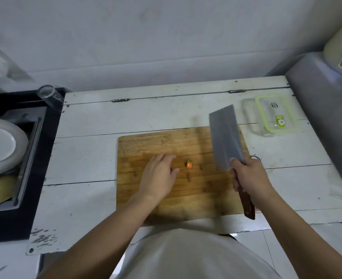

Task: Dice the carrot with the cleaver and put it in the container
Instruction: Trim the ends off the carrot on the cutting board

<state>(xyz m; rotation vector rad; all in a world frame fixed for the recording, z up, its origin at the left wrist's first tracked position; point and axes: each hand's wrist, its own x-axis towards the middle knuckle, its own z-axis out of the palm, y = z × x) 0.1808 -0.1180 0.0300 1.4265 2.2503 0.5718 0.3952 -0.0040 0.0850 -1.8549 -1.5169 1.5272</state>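
Note:
A wooden cutting board (166, 141) lies on the white table. On it sits one small orange carrot end with a green stub (189, 164). My left hand (158, 176) lies palm down on the board just left of that piece, fingers relaxed, covering whatever is beneath it. My right hand (248, 176) grips the brown handle of the cleaver (225, 137), whose broad grey blade is raised above the board's right side, pointing away from me. A clear container with a green-rimmed lid (275, 114) stands on the table past the board's far right corner.
A black-framed sink (31, 150) on the left holds a white plate (0, 146), and a glass (49, 95) stands at its far corner. A grey appliance (323, 109) borders the table on the right. A tiled wall runs behind.

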